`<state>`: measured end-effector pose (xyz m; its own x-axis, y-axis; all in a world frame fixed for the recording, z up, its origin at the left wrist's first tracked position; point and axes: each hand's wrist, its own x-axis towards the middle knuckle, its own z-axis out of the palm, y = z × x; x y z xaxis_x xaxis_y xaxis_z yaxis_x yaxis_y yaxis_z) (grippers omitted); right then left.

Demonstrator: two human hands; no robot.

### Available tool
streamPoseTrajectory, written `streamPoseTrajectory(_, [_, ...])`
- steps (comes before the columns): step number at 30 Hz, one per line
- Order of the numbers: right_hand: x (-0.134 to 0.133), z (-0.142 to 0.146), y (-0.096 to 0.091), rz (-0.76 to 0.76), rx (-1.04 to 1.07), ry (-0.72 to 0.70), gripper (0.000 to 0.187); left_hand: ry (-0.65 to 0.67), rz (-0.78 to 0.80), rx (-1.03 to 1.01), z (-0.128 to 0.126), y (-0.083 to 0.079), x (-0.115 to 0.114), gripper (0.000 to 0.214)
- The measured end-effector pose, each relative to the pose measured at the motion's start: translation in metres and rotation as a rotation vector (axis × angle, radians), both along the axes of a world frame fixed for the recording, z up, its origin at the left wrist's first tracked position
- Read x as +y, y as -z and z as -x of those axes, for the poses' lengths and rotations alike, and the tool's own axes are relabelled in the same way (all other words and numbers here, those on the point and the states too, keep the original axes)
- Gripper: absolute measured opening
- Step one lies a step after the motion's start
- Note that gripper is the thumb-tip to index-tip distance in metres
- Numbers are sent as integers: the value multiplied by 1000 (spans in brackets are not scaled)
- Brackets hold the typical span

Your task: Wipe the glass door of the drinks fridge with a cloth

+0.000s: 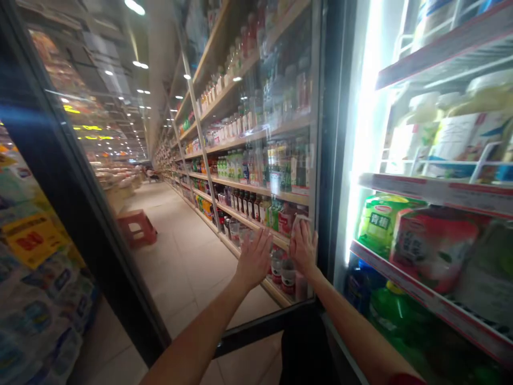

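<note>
Glass fridge door (pixel 248 176) stands open, lit shelves (pixel 425 291) to its right. Left hand (pixel 254 260) flat on the glass, fingers spread, holding nothing. Right hand (pixel 303 248) just beside it, fingers pressing a white cloth (pixel 300 223) against the glass.
</note>
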<state>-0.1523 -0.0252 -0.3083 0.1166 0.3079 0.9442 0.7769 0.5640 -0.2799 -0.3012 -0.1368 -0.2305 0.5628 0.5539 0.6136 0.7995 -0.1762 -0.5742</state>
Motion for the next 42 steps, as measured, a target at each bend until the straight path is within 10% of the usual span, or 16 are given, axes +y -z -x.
streamPoseTrajectory(3, [4, -8, 13, -7, -26, 14, 60, 42, 14, 35, -6, 17, -1, 52])
streamPoseTrajectory(9, [29, -23, -27, -42, 96, 27, 61, 43, 11, 8, -9, 13, 4, 52])
streamPoseTrajectory(15, [-6, 23, -10, -85, -149, -115, 60, -34, 8, -30, 13, 10, -7, 52])
streamPoseTrajectory(22, [-6, 44, -61, -99, -72, -110, 57, -158, -23, -113, 58, -8, -36, 54])
streamPoseTrajectory(28, [-33, 79, -63, -316, -507, -357, 51, -170, -109, -141, 79, -15, -54, 57])
streamPoseTrajectory(33, [-32, 84, -88, -194, -278, -226, 52, -190, -214, -180, 93, -24, -67, 63])
streamPoseTrajectory(42, [-53, 107, -106, -240, -474, -366, 51, -268, -294, -292, 125, -39, -80, 68])
